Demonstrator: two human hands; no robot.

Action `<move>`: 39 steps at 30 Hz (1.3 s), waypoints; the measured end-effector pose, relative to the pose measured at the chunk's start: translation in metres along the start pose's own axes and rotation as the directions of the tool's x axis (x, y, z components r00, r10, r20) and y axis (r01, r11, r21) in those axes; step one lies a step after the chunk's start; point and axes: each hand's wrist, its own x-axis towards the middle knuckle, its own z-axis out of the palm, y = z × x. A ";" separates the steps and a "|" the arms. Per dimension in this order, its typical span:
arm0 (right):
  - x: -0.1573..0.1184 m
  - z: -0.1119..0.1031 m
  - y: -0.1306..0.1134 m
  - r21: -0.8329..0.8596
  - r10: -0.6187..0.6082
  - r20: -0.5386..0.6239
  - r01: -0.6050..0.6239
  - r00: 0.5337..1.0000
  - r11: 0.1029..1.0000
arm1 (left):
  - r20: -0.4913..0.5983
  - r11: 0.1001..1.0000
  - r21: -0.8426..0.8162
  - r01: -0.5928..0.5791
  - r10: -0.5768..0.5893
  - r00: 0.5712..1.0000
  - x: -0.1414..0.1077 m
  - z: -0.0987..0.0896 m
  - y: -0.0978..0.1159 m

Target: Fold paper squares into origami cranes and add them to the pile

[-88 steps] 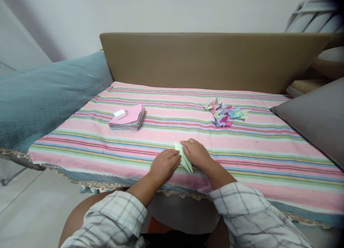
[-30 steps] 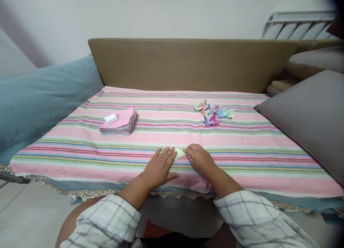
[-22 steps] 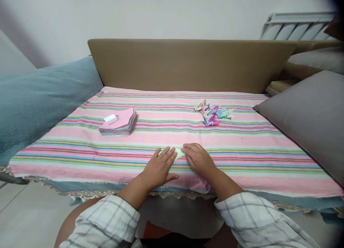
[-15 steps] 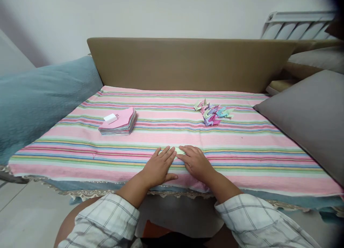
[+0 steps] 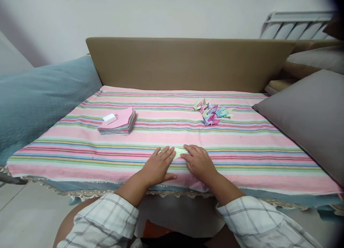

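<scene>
A small piece of pale green folded paper (image 5: pixel 178 152) lies flat on the striped cloth, partly covered by my fingers. My left hand (image 5: pixel 158 165) rests palm down with its fingers stretched over the paper's left part, thumb out to the side. On the paper's right end, my right hand (image 5: pixel 199 162) presses with its fingertips, the fingers extended and slightly bent. Beyond my right hand sits a cluster of folded paper cranes (image 5: pixel 212 113) in several colours. To the far left stands a stack of coloured paper (image 5: pixel 118 124) with pink on top, and a white plug adapter (image 5: pixel 110 118) lies on it.
The pink striped cloth (image 5: pixel 166 133) covers the seat. A brown backrest (image 5: pixel 188 63) rises behind it. Grey pillows (image 5: pixel 306 108) lie at the right, and a blue-covered armrest (image 5: pixel 48 94) is at the left. Lace trim (image 5: pixel 88 194) hangs along the front edge.
My right hand has slid a little to the right along the paper, so more of the pale green shows between my hands. My left hand stays in place on it.
</scene>
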 end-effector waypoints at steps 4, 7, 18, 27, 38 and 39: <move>0.001 -0.005 -0.001 0.003 0.052 0.030 -0.052 0.998 0.999 | 0.002 1.000 0.006 -0.005 0.005 1.000 0.000 -0.001 0.000; 0.001 -0.008 -0.001 -0.013 0.095 0.057 -0.095 0.994 0.995 | -0.014 1.000 0.009 -0.010 0.010 1.000 0.000 -0.002 0.000; 0.002 -0.011 0.013 0.093 0.235 0.051 -0.239 0.971 0.967 | 0.049 0.999 0.039 0.004 -0.006 0.999 0.001 -0.003 0.000; 0.007 -0.002 0.015 0.350 0.250 -0.074 -0.209 0.965 0.913 | 0.080 1.000 0.023 0.013 -0.015 0.997 0.002 -0.005 0.001; 0.027 0.014 0.014 0.390 0.457 0.002 -0.421 0.889 0.819 | 0.088 1.000 -0.007 0.012 -0.011 0.996 0.001 -0.007 0.000; 0.029 0.015 0.013 0.372 0.471 0.012 -0.442 0.882 0.817 | 0.086 1.000 -0.008 0.008 -0.008 0.996 0.000 -0.006 0.000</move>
